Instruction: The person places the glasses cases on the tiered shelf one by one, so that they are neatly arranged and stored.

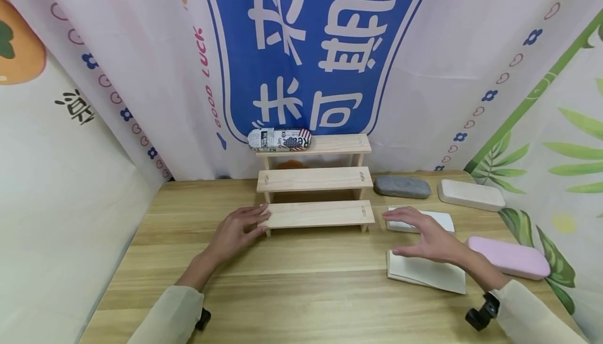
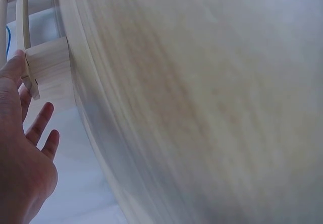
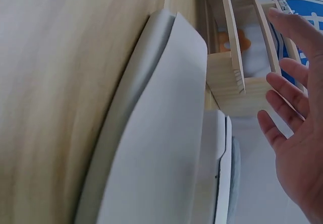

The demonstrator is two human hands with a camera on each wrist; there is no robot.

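Observation:
A three-step wooden stand (image 1: 315,214) stands at the back of the table. On its top step, at the left, lies a glasses case with a newspaper and flag print (image 1: 280,139). My left hand (image 1: 237,231) touches the left end of the lowest step; in the left wrist view, the lower fingers (image 2: 40,125) are extended and free of the board. My right hand (image 1: 431,236) hovers, fingers spread and holding nothing, above a white case (image 1: 438,220) and a cream case (image 1: 426,275), partly covering both. In the right wrist view its palm (image 3: 303,133) faces the stand's side.
Right of the stand lie a grey case (image 1: 402,187) and an off-white case (image 1: 471,195). A pink case (image 1: 510,258) lies near the table's right edge. A printed curtain (image 1: 405,103) hangs behind the wooden table (image 1: 301,291). Black straps circle both wrists.

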